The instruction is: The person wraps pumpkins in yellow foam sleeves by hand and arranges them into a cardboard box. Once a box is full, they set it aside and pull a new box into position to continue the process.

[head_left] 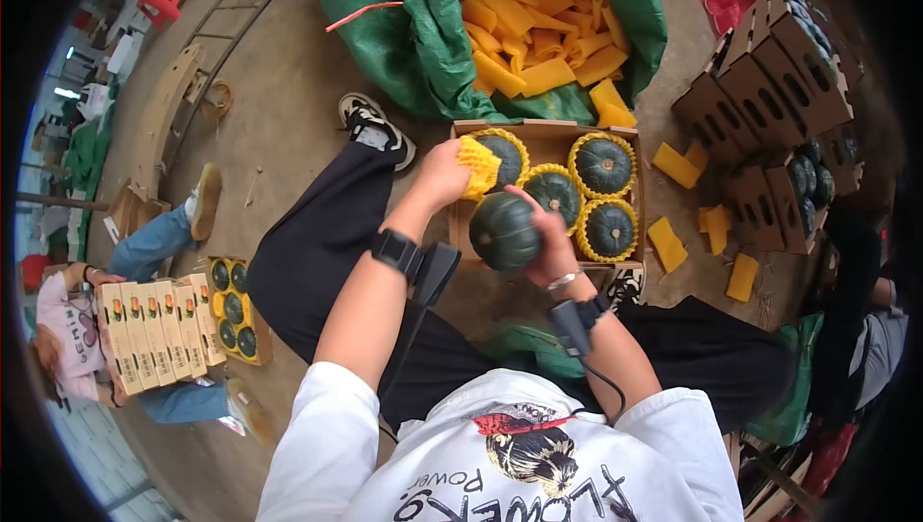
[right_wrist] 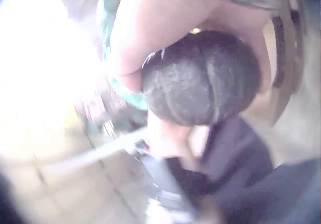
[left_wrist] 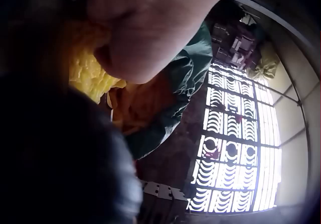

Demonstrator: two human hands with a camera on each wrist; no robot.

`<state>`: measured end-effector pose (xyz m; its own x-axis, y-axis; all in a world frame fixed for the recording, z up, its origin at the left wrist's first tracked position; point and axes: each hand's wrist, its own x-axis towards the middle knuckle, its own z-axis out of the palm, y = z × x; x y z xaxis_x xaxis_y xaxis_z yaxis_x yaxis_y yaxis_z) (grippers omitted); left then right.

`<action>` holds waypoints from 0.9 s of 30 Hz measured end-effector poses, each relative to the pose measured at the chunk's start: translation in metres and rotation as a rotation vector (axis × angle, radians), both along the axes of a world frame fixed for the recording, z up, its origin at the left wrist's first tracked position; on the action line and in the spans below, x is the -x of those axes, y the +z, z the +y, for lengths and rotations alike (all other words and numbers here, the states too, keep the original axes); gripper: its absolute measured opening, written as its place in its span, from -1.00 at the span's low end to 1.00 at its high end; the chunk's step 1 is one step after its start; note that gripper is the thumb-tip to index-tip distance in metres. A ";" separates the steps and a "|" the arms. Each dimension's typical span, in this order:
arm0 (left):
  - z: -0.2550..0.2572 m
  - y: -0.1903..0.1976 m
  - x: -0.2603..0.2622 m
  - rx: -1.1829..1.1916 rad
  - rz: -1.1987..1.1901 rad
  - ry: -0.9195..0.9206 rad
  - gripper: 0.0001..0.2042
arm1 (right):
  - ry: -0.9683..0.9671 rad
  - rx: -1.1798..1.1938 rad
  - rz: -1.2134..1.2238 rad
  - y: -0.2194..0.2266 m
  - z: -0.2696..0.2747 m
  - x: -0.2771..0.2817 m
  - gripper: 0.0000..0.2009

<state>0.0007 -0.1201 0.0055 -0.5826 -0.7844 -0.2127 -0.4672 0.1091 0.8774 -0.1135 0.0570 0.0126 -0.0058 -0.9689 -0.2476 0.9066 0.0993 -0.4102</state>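
My right hand [head_left: 556, 241] grips a dark green pumpkin [head_left: 506, 232] above the near side of an open cardboard box [head_left: 550, 145]. In the right wrist view, thumb and fingers curve round the ribbed pumpkin [right_wrist: 200, 81]. To its upper left, my left hand [head_left: 442, 174] holds a bunched yellow foam net [head_left: 479, 166]. This net [left_wrist: 88, 71] also shows beneath the hand in the left wrist view, with a dark rounded shape close by. Several pumpkins [head_left: 603, 164] in yellow foam nets sit in the box, stems up; the held pumpkin partly overlaps one.
A green sack [head_left: 385, 51] of flat orange-yellow foam pieces [head_left: 548, 22] stands beyond the box. Loose foam pieces [head_left: 668, 243] lie on the floor to the right, near stacked cartons [head_left: 769, 70]. At left, another person holds a row of cartons [head_left: 149, 330] beside a box of netted pumpkins [head_left: 232, 308].
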 end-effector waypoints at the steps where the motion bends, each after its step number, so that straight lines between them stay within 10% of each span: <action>1: 0.016 0.026 0.000 0.013 0.039 0.077 -0.72 | -0.014 0.041 -0.286 0.026 0.005 0.004 -0.50; 5: 0.059 0.076 -0.019 -0.487 0.617 -0.012 -0.59 | -0.376 -0.128 -0.020 0.024 0.019 0.025 -0.56; 9: 0.148 0.076 -0.014 -0.603 0.684 0.037 -0.33 | -0.735 -0.153 0.511 0.056 0.026 -0.015 -0.69; 17: 0.179 0.090 -0.021 -0.362 0.644 0.111 -0.38 | -0.402 -0.010 1.301 0.072 0.078 -0.013 -0.56; 21: 0.178 0.109 -0.044 0.864 0.147 -0.455 -0.43 | 0.326 0.235 -0.337 0.053 0.083 0.012 -0.36; 25: 0.177 0.120 -0.053 0.661 0.109 -0.484 -0.35 | 0.023 0.057 0.196 0.057 0.086 0.018 -0.50; 27: 0.162 0.102 -0.063 -0.010 0.265 -0.241 -0.27 | -0.053 0.008 0.214 0.067 0.087 0.019 -0.54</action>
